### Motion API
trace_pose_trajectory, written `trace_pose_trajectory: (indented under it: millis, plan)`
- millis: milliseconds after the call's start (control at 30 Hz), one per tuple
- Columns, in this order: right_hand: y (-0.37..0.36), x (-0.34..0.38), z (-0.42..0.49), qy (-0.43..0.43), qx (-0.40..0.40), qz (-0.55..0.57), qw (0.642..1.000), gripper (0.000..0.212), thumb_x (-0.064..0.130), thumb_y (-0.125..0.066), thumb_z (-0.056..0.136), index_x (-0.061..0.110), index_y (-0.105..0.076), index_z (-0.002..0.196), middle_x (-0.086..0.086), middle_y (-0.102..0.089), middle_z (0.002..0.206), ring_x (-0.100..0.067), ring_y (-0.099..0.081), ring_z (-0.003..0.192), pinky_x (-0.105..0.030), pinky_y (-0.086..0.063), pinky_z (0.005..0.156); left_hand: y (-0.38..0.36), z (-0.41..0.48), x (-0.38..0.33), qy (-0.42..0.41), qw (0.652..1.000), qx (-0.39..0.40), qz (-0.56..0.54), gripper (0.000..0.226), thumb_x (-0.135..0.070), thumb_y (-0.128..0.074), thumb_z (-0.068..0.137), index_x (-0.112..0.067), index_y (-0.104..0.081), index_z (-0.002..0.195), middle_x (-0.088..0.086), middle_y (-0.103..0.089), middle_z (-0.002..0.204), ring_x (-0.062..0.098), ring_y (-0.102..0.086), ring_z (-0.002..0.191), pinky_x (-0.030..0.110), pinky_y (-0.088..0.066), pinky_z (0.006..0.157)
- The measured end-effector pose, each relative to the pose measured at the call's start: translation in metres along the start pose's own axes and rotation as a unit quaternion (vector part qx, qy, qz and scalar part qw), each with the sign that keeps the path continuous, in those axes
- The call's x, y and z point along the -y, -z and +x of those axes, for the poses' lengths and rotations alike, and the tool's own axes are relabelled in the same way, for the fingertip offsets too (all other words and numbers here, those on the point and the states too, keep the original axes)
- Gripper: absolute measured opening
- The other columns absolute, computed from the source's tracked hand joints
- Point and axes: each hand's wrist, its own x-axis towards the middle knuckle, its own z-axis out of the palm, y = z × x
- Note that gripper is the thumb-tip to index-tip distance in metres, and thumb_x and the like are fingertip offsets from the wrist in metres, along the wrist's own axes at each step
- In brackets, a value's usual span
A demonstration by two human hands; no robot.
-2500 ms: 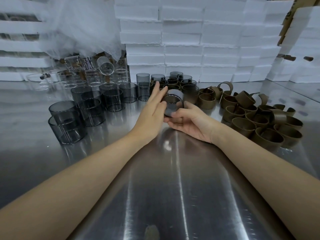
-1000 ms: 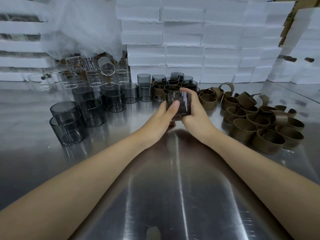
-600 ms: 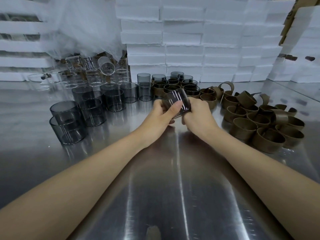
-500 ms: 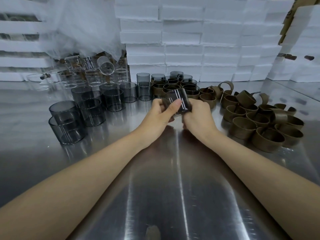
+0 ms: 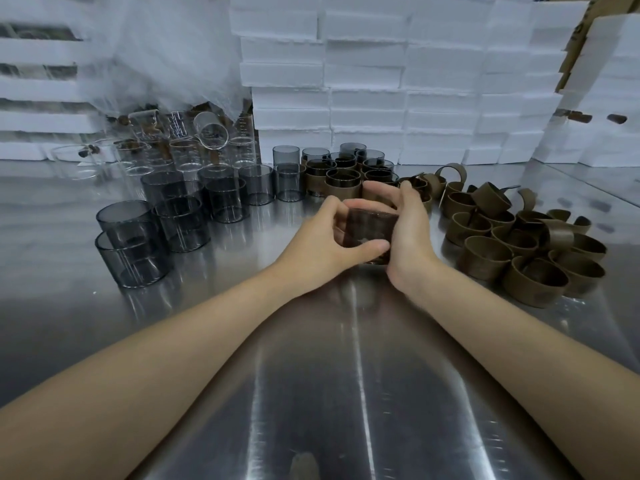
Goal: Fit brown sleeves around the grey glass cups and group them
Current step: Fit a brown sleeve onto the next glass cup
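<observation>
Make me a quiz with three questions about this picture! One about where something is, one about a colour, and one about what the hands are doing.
1. Where do the loose brown sleeves lie?
A. on the person's left
B. on the person's right
C. inside a bucket

2. What colour are the stacked foam blocks behind the table?
A. green
B. white
C. red

3. What is happening to the sleeved cup in the middle?
A. it lies tipped over, alone
B. one hand lifts it high
C. both hands hold it

Answers:
1 B: the sleeves are heaped beside the right hand.
2 B: every block in the wall behind is white.
3 C: the left hand and the right hand both curl round it.
</observation>
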Motion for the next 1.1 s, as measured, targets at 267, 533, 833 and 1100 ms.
trace_pose_trajectory:
  millis: [267,533,833,1100]
  plan:
    - [-0.010,-0.014,0.002,-0.025,0.140,-0.054,0.988,0.052,0.047,-0.022,0.104,0.019,-0.057,0.129,-0.007,-0.068,0.120,-0.019,-0.065,0.108,-0.039,-0.051,0.097,0.007,0.011,0.003,0.079,0.962,-0.072,-0.251,0.022,-0.025,-0.051,0.100,-0.006,-0.059,0.109,0.009,-0.071,0.098,0.017,-0.069,0.087,0.025,-0.056,0.077]
    - [-0.006,-0.021,-0.006,0.086,0.206,-0.178,0.958,0.079,-0.010,-0.063,0.085,0.019,-0.023,0.146,-0.012,-0.056,0.128,-0.018,-0.062,0.112,-0.035,-0.052,0.097,0.011,0.016,0.003,0.116,0.965,-0.142,-0.188,0.047,-0.041,-0.024,0.107,-0.025,-0.068,0.101,-0.001,-0.075,0.098,0.012,-0.069,0.095,0.025,-0.052,0.084]
    - [0.005,-0.022,0.010,0.132,0.048,-0.265,0.954,0.021,0.001,-0.061,0.083,0.013,-0.049,0.097,-0.005,-0.062,0.083,-0.019,-0.056,0.077,-0.042,-0.051,0.071,-0.001,-0.001,-0.005,-0.162,0.902,-0.048,0.397,0.051,-0.032,-0.034,0.105,-0.017,-0.027,0.153,0.005,-0.011,0.164,0.021,-0.011,0.150,0.034,-0.014,0.120]
    - [0.000,-0.022,0.001,0.195,0.137,-0.322,0.916,0.043,0.006,-0.080,0.064,0.019,-0.044,0.083,0.002,-0.059,0.074,-0.003,-0.051,0.063,-0.021,-0.043,0.058,0.011,0.007,0.005,0.007,0.992,-0.121,0.042,0.038,-0.035,-0.050,0.099,-0.021,-0.053,0.135,-0.008,-0.065,0.117,0.004,-0.058,0.107,0.017,-0.042,0.097]
